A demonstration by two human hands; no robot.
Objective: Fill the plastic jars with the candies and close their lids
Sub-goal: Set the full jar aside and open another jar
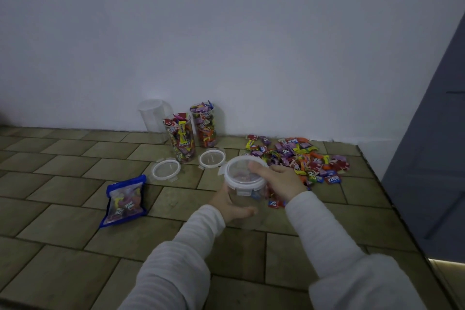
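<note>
Both hands (pixel 227 205) hold a lidded jar (pixel 245 184); two open jars (pixel 180 137) brim with candies

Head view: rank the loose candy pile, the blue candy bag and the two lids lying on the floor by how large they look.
1. Loose candy pile, the widest spread.
2. Blue candy bag, though it lies nearer the camera.
3. Left lid and right lid: they look alike, so no ranking.
</note>
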